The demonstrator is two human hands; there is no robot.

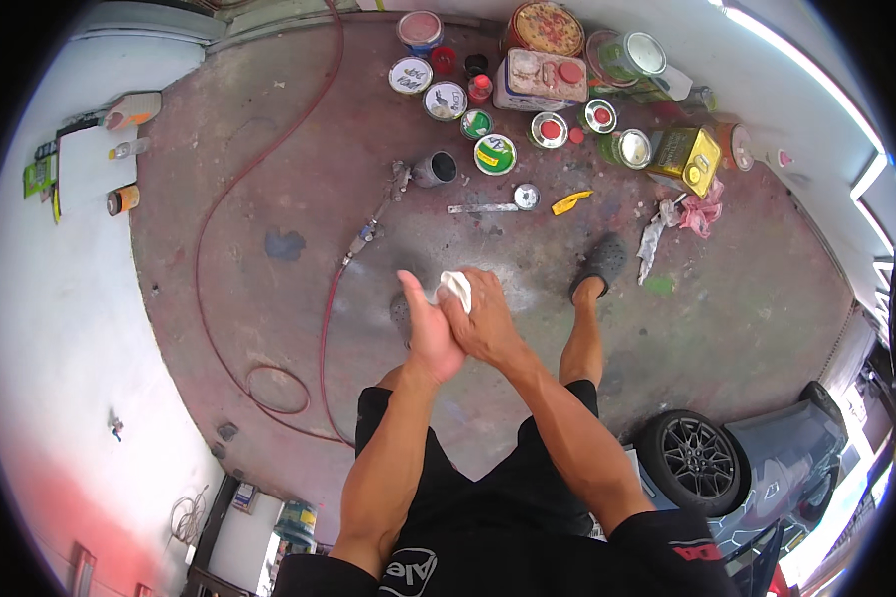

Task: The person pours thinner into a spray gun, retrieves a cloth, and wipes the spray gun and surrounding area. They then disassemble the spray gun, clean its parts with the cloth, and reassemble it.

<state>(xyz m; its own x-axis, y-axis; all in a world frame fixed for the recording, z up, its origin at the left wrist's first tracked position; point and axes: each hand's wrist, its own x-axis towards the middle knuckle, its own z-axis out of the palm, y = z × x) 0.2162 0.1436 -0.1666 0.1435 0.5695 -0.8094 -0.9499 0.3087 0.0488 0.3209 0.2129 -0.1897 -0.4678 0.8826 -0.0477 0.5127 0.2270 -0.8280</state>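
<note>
A crumpled white cloth (456,287), perhaps a tissue, is bunched in the fingers of my right hand (490,323), which is closed on it. Against it rests my left hand (436,333), palm turned inward and thumb stretched out. The right hand covers most of the left hand's fingers. Both hands are in front of my body, above the floor. Beyond them lie a spray gun (400,181) with a dark cup (436,168), a metal ruler (483,208), a small round tin (527,196) and a yellow tool (571,202).
Several paint cans stand along the far wall around a rectangular container (540,82). A yellow-topped tin (685,161) and crumpled rags (702,211) are at the right. A red hose (203,234) loops over the floor (269,179) at left. A car wheel (695,460) stands lower right.
</note>
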